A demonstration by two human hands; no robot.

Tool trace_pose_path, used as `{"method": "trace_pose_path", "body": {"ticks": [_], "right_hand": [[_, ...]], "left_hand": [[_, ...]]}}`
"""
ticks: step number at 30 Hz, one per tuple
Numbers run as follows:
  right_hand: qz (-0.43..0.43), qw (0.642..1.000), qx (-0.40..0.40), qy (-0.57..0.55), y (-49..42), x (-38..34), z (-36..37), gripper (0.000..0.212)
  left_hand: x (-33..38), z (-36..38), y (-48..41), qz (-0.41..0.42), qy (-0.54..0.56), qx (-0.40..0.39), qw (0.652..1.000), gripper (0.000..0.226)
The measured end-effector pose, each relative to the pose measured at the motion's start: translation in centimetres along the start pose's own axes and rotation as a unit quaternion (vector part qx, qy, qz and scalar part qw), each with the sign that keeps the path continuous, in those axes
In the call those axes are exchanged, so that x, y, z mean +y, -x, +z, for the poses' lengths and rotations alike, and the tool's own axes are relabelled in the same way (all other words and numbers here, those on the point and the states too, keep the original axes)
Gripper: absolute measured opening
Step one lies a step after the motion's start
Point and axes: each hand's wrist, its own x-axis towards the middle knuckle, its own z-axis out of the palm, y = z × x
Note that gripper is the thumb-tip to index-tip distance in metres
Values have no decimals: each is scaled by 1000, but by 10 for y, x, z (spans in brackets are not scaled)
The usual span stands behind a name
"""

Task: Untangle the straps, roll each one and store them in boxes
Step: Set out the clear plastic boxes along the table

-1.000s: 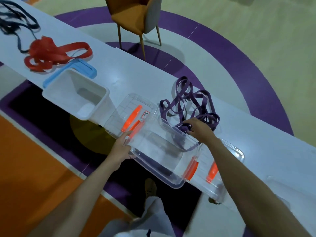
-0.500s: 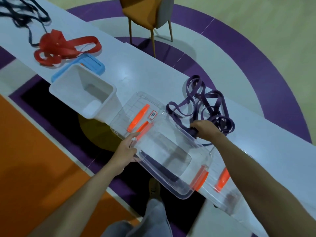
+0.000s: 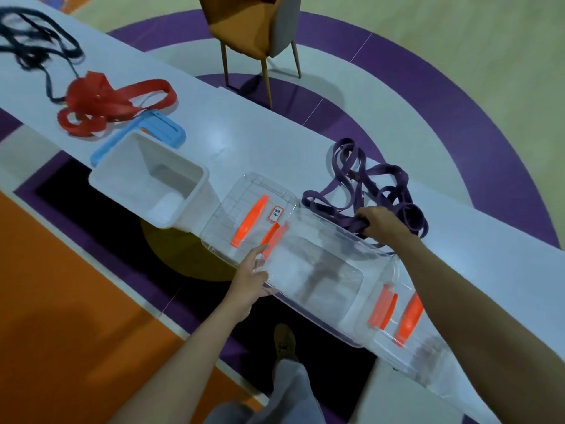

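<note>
Nearest the wearer, the clear box (image 3: 318, 280) with orange latches sits at the near edge of the white table (image 3: 244, 139), part of it overhanging. The left hand (image 3: 249, 280) rests against the box's near-left corner, fingers extended and lightly spread along the wall, thumb on the rim. The judgement is that this hand steadies the box so it neither slides nor tips off the edge while the other hand works. No strap is seen inside it.

Beyond the box's far wall, the right hand (image 3: 379, 224) is closed over a bundle of the purple strap (image 3: 367, 191), fingers curled round several runs of webbing at the near side of the tangle. The rest of the strap lies in loose crossing loops on the table, just behind the box and touching its far rim. It remains tangled and unrolled; the task is judged to be at its opening step for this strap.

Two clear lids lie flat: one lid (image 3: 250, 206) just left of the box, another lid (image 3: 406, 319) at its right, partly beneath the right forearm.

Further left stands an empty white bin (image 3: 153, 182), its blue lid (image 3: 165, 130) lying behind it. Beyond that the red strap (image 3: 113, 102) lies heaped, and at the far left the black strap (image 3: 36, 47), blurred, is likewise untidy. Both are untouched and well apart from the hands. A chair (image 3: 256, 29) stands on the floor past the table.
</note>
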Motion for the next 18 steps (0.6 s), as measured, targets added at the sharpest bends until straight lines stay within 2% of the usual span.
{"method": "trace_pose_path", "body": {"ticks": [5,7,9,11,15,16,18], "right_hand": [[20,994,-76,-77,10,-9,5,48],[17,988,-119,-101,14,-4,-1,55],[24,982,-130,-132,18,-1,-11,56],[48,980,-101,-165,26,-3,-26,50],[107,971,32,-211,66,-18,-45,38],[117,966,57,-225,82,-26,-46,37],[131,958,101,-232,119,-46,-44,37]], "left_hand": [[-3,-2,-6,-5,-38,-1,999,65],[-4,-7,-9,9,-102,4,995,63],[-4,-11,-12,43,-187,9,981,62],[-3,-13,-12,72,-246,15,966,61],[2,-17,-7,105,-335,16,936,62],[4,-19,-4,120,-379,22,918,62],[7,-23,6,166,-490,40,855,61]]}}
